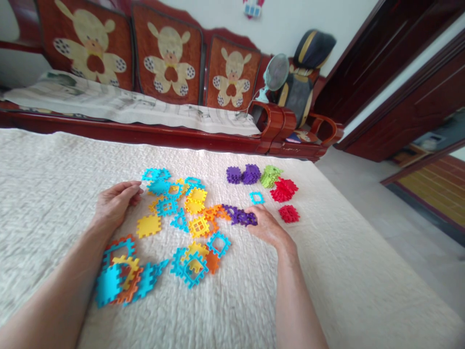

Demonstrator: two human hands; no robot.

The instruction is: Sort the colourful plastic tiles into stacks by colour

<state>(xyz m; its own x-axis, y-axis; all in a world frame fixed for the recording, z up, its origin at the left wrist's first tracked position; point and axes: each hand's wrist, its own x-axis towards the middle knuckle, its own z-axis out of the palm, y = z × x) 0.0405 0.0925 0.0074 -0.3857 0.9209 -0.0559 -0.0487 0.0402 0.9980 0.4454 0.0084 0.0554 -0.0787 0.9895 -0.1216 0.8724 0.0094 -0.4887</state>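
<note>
My right hand grips the right end of a row of purple openwork pieces, whose left end meets orange pieces. My left hand rests at the left of the scattered pieces, fingers curled together; whether anything is in them is hidden. Near its fingertips lie blue pieces, and a yellow square lies below. Beyond my right hand are purple stacks, a green stack, red stacks and a single blue frame.
Blue, yellow and orange pieces lie nearer me, with another overlapping group beside my left forearm. A white quilted cover lies under everything. Behind its far edge stand a red wooden sofa and a small fan.
</note>
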